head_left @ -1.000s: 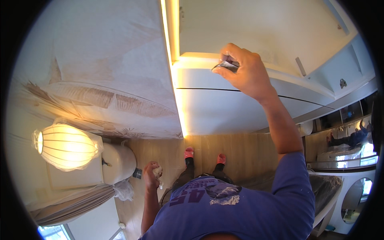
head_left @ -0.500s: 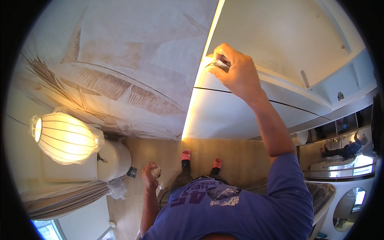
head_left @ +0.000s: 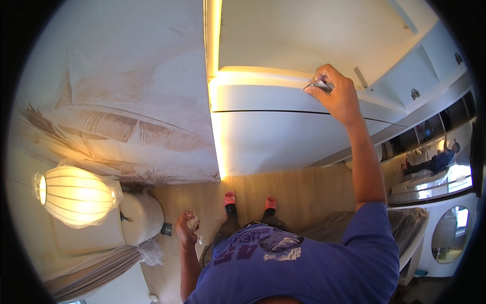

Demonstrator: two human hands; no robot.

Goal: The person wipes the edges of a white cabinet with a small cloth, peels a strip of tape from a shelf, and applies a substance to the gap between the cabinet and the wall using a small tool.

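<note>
My right hand (head_left: 340, 99) is raised over the white cabinet (head_left: 273, 126), near the pale ledge (head_left: 263, 76) below its recess. Thumb and fingers pinch a small, thin, grey-and-white flat piece (head_left: 322, 86); its exact kind is hard to make out. Whether it touches the ledge I cannot tell. Low at my left side, my left hand (head_left: 185, 229) is closed around a crumpled whitish cloth (head_left: 193, 223), part of which sticks out of the fist.
A glowing strip light (head_left: 211, 50) runs between the cabinet and a wall with a brown leaf mural (head_left: 116, 124). On the left stand a plastic-wrapped lamp (head_left: 78, 195) and a rounded white piece of furniture (head_left: 144, 218). Plastic sheeting (head_left: 390, 228) covers something at right.
My right hand has moved right along the cabinet, away from the strip light, still pinching the flat piece. The view has shifted too. My left hand keeps its hold on the cloth.
</note>
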